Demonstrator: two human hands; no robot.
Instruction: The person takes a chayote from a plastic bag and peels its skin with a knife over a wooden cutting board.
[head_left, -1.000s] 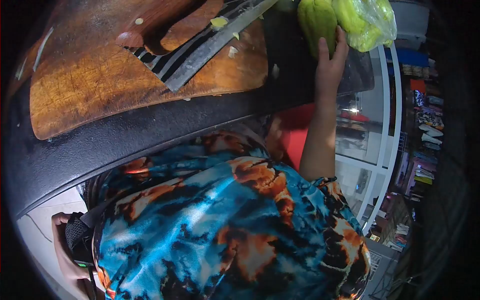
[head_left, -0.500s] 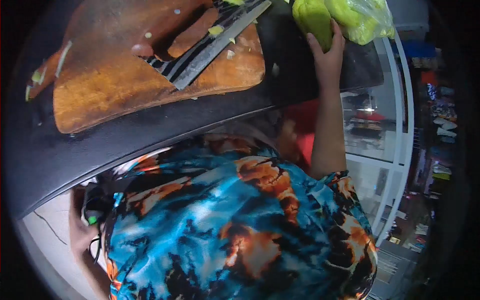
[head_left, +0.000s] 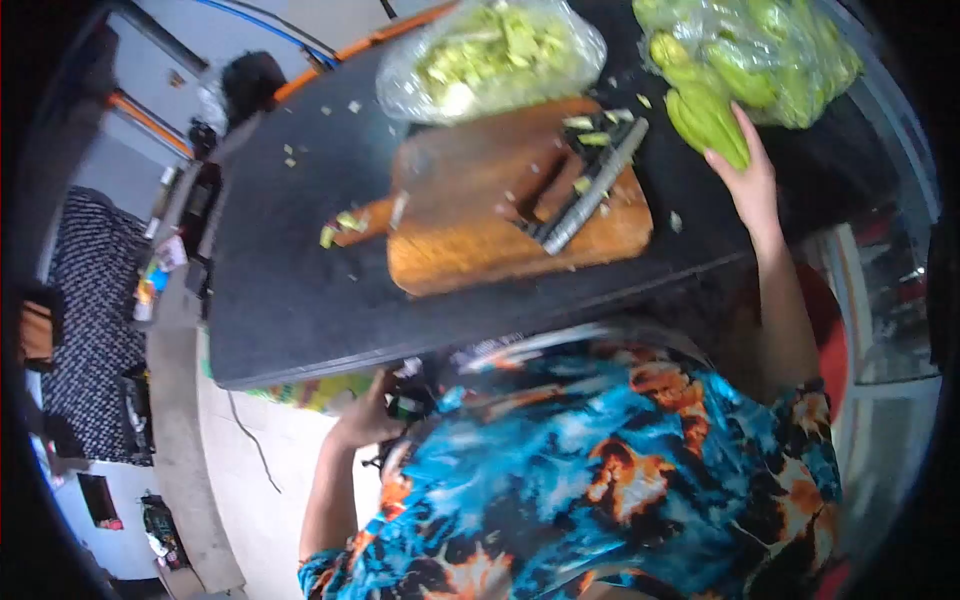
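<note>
The left hand (head_left: 368, 415) is at the waist, fingers bent beside a dark object (head_left: 408, 404); whether it grips, I cannot tell. Well to its right and farther forward, the right hand (head_left: 748, 182) is half curled, thumb and fingers about the near end of a green chayote (head_left: 705, 122). A surer hold would probably take in more of the thick middle, fingertips free of the plastic bag (head_left: 790, 75) just beyond them.

Far left of the left hand hangs patterned cloth (head_left: 95, 330), with pale floor (head_left: 245, 450) closer in. Ahead of that hand spreads the black table (head_left: 290, 300); then come a wooden board (head_left: 450, 235), a bag of chopped pieces (head_left: 500, 50) beyond it, and a broad knife (head_left: 602, 185) left of the right hand. Nearer than the right hand, below table level, something red (head_left: 828, 330) shows.
</note>
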